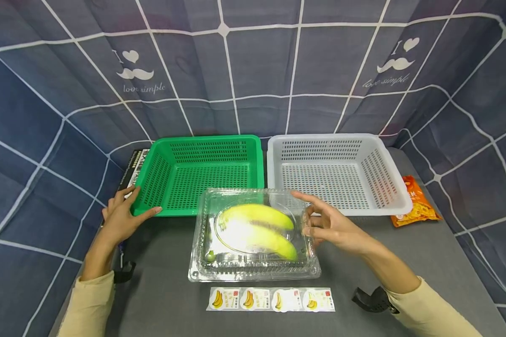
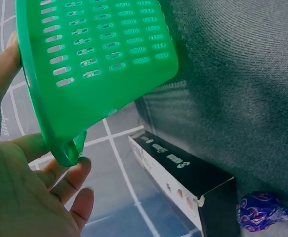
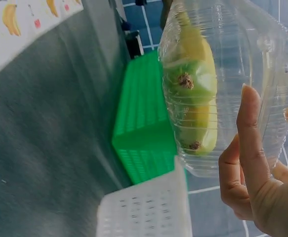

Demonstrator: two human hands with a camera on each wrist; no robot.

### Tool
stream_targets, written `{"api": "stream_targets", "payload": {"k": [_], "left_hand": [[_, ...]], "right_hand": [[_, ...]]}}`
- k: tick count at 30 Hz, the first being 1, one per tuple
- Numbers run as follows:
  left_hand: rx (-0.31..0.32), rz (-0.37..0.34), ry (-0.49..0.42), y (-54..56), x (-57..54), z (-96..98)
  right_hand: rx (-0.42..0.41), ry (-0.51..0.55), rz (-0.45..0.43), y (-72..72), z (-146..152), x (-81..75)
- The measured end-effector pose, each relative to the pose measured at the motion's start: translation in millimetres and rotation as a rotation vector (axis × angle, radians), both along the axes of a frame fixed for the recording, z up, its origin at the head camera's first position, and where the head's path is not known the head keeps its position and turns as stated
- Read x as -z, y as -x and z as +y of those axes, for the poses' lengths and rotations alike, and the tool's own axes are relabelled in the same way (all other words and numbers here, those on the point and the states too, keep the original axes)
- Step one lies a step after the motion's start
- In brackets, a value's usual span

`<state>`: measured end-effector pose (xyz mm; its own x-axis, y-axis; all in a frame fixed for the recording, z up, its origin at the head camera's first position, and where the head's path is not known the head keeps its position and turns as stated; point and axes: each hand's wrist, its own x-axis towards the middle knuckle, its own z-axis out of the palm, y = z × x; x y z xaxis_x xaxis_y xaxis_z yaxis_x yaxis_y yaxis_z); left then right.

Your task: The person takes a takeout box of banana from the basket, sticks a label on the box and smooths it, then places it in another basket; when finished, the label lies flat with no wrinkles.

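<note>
Cream sleeves (image 1: 86,304) at the lower edge, with a black wrist strap (image 1: 370,300) by each cuff. Flat on the grey surface (image 1: 164,290), between the forearms, a strip of four labels (image 1: 271,299), each printed with bananas. Just beyond, a clear plastic box (image 1: 253,271), with the right hand (image 1: 331,227) grasping its right edge between thumb and fingers, forefinger stretched toward the far corner. Inside, under the clear top, two bananas (image 1: 255,214) side by side, yellow with greenish ends, glare across the middle. From the right wrist, box base visibly above the surface; contact with the rim behind hard to tell.

Behind, to the left, a green basket (image 1: 212,175) with slotted walls and floor, its near left corner in the grasp of the left hand (image 1: 122,215), thumb toward the front rim. Beside it, across a narrow gap, a white basket (image 1: 324,178), similarly slotted. By its right side, an orange snack bag (image 1: 417,208), partly under the rim. Left of the green basket, a dark box (image 2: 193,170) with white lettering, and near its end a purple-wrapped item (image 2: 257,211). Farthest, dark blue cloth (image 1: 261,61) around back and sides, with white grid lines, hearts, moustaches and "love simple" lettering.
</note>
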<state>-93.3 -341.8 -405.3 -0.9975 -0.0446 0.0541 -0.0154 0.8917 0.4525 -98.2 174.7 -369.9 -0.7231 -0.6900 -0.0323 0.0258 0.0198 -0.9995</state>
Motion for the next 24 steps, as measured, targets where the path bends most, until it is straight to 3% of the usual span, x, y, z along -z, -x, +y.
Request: {"api": "stream_targets", "payload": {"k": [6, 11, 16, 24], "left_hand": [[0.008, -0.016, 0.005, 0.2, -2.1, 0.6], [0.008, -0.022, -0.011, 0.8, -3.3, 1.2], [0.006, -0.035, -0.011, 0.6, -3.3, 0.1], [0.008, -0.036, -0.008, 2.9, -3.5, 1.9]], "right_hand": [[-0.011, -0.011, 0.046, -23.2, -2, 11.6], [-0.02, 0.034, 0.004, -34.6, 0, 26.1], [-0.038, 0.031, -0.05, -38.6, 3, 47.2], [0.021, -0.011, -0.102, -33.1, 7, 81.2]]}}
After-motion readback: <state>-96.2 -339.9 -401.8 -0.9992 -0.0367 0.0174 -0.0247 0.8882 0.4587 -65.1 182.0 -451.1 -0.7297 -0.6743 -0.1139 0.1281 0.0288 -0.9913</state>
